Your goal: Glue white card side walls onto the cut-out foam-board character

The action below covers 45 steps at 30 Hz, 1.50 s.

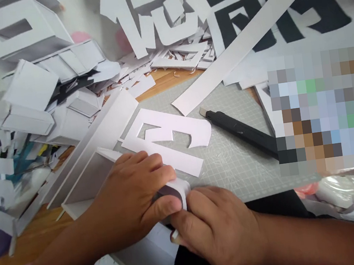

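Both my hands are on a white foam board piece (184, 187) with a rounded bend, low in the middle of the view. My left hand (139, 189) grips it from the left, thumb and fingers on either side of the bend. Closed against its right end is my right hand (222, 226), whose fingertips are partly hidden. White board walls (88, 176) stand to the left, under my left wrist; whether they join the held piece is hidden. Just beyond my fingers, a flat white cut-out character shape (157, 146) lies on the grey-green cutting mat (234, 172).
A black utility knife (242, 132) rests on the mat, blade showing. A long white strip (234, 51) crosses a sheet printed with black characters (282, 14). White scraps (183, 57) and boxy board letters (33, 29) crowd the back and left. A blurred patch covers the right.
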Tool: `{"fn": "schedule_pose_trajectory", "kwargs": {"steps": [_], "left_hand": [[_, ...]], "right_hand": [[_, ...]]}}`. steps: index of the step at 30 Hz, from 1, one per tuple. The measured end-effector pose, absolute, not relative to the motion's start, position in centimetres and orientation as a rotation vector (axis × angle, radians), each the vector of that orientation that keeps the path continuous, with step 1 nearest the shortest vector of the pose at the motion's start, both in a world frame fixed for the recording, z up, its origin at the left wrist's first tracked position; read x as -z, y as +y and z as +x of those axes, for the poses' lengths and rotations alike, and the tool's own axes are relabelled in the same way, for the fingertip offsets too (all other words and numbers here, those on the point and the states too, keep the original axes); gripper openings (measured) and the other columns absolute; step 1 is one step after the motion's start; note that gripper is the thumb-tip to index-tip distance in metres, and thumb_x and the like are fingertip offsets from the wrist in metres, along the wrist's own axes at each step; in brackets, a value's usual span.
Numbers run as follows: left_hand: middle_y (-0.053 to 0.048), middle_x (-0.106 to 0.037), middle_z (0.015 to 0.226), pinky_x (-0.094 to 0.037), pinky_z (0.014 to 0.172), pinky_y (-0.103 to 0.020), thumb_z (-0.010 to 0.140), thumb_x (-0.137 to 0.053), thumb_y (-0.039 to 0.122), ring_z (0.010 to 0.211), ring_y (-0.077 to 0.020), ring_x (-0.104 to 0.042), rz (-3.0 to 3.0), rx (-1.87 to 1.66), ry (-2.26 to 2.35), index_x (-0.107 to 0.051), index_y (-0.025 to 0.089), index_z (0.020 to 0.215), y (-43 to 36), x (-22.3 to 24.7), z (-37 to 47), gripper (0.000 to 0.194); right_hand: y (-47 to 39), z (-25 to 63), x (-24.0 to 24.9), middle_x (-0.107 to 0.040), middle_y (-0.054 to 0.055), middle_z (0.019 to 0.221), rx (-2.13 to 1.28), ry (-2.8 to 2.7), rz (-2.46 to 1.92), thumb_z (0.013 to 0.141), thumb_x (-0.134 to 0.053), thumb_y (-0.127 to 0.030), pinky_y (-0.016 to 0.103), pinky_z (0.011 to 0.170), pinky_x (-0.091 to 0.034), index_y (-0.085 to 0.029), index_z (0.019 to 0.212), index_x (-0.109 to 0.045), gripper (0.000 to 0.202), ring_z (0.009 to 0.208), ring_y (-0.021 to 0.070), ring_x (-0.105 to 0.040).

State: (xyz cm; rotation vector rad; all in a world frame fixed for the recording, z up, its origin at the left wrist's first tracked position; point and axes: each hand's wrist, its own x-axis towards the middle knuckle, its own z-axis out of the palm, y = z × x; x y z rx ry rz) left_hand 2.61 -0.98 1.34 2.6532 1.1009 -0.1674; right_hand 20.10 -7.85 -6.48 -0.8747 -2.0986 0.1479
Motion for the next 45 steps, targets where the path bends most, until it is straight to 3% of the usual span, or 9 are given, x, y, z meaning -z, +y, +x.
{"fn": "schedule_pose_trajectory", "kwargs": {"steps": [5, 11, 15, 18, 21, 27, 34, 38, 45], "left_hand": [[-0.001, -0.054, 0.077, -0.030, 0.072, -0.038, 0.091, -0.036, 0.058, 0.078, -0.0225, -0.048, 2.609, 0.259, 1.208, -0.059, 0.023, 0.080, -1.1, -1.2, 3.4, 0.044], [-0.001, -0.056, 0.078, -0.030, 0.074, -0.037, 0.090, -0.034, 0.066, 0.080, -0.0220, -0.052, 2.610, 0.262, 1.269, -0.057, 0.022, 0.076, -1.1, -1.4, 3.9, 0.051], [-0.003, -0.059, 0.081, -0.032, 0.075, -0.039, 0.089, -0.033, 0.067, 0.083, -0.0242, -0.056, 2.600, 0.290, 1.306, -0.057, 0.021, 0.074, -1.1, -1.4, 4.1, 0.054], [-0.004, -0.062, 0.085, -0.034, 0.078, -0.041, 0.089, -0.035, 0.066, 0.087, -0.0261, -0.058, 2.591, 0.275, 1.304, -0.060, 0.023, 0.078, -1.1, -1.4, 4.1, 0.051], [-0.005, -0.064, 0.087, -0.036, 0.079, -0.042, 0.090, -0.034, 0.065, 0.089, -0.0276, -0.059, 2.623, 0.256, 1.303, -0.062, 0.023, 0.080, -1.1, -1.3, 4.1, 0.051], [-0.006, -0.065, 0.093, -0.037, 0.084, -0.047, 0.089, -0.034, 0.066, 0.093, -0.0297, -0.059, 2.652, 0.235, 1.331, -0.064, 0.025, 0.085, -1.5, -1.3, 3.9, 0.051], [-0.007, -0.067, 0.093, -0.038, 0.084, -0.046, 0.088, -0.035, 0.066, 0.094, -0.0305, -0.060, 2.642, 0.160, 1.309, -0.065, 0.024, 0.083, -1.6, -1.1, 3.9, 0.052], [-0.009, -0.068, 0.095, -0.039, 0.082, -0.047, 0.087, -0.030, 0.069, 0.094, -0.0321, -0.061, 2.628, 0.151, 1.320, -0.066, 0.024, 0.083, -1.4, -0.9, 4.0, 0.058], [-0.012, -0.069, 0.099, -0.039, 0.083, -0.049, 0.088, -0.025, 0.068, 0.097, -0.0347, -0.061, 2.607, 0.167, 1.354, -0.067, 0.023, 0.090, -1.5, -1.0, 4.2, 0.062]], "right_hand": [[-8.0, 20.5, 6.8, -0.061, 0.005, 0.074, -0.232, -2.144, -0.847, 0.104, -0.034, -0.030, 0.029, 0.054, -0.049, -0.014, 0.095, -0.061, 0.033, 0.062, 0.0179, -0.056], [-8.2, 20.6, 7.0, -0.064, 0.009, 0.088, -0.375, -2.112, -0.832, 0.101, -0.044, -0.035, 0.028, 0.061, -0.052, -0.012, 0.101, -0.060, 0.028, 0.072, 0.0176, -0.060], [-8.4, 20.8, 7.0, -0.064, 0.011, 0.094, -0.451, -2.095, -0.818, 0.096, -0.052, -0.024, 0.030, 0.065, -0.053, -0.012, 0.107, -0.059, 0.019, 0.076, 0.0184, -0.061], [-8.4, 21.6, 6.8, -0.061, 0.011, 0.101, -0.625, -2.072, -0.696, 0.091, -0.052, -0.015, 0.031, 0.071, -0.053, -0.012, 0.122, -0.055, 0.032, 0.082, 0.0174, -0.061], [-8.4, 22.8, 6.4, -0.057, 0.004, 0.088, -0.749, -1.973, -0.572, 0.090, -0.048, -0.007, 0.027, 0.065, -0.050, -0.016, 0.129, -0.054, 0.040, 0.071, 0.0128, -0.055], [-8.9, 23.3, 5.5, -0.059, 0.007, 0.093, -0.632, -2.071, -0.575, 0.093, -0.049, -0.006, 0.029, 0.069, -0.052, -0.014, 0.123, -0.059, 0.033, 0.080, 0.0146, -0.058], [-8.7, 22.6, 4.8, -0.064, 0.011, 0.098, -0.417, -2.235, -0.716, 0.100, -0.048, -0.020, 0.031, 0.073, -0.055, -0.014, 0.118, -0.061, 0.023, 0.087, 0.0178, -0.063], [-8.4, 22.9, 3.9, -0.063, 0.009, 0.090, -0.393, -2.359, -0.839, 0.099, -0.051, -0.032, 0.029, 0.064, -0.052, -0.014, 0.106, -0.063, 0.023, 0.076, 0.0176, -0.062], [-8.4, 22.1, 3.8, -0.060, 0.005, 0.083, -0.525, -2.201, -0.862, 0.096, -0.059, -0.030, 0.025, 0.062, -0.048, -0.016, 0.097, -0.059, 0.014, 0.069, 0.0145, -0.057]]}}
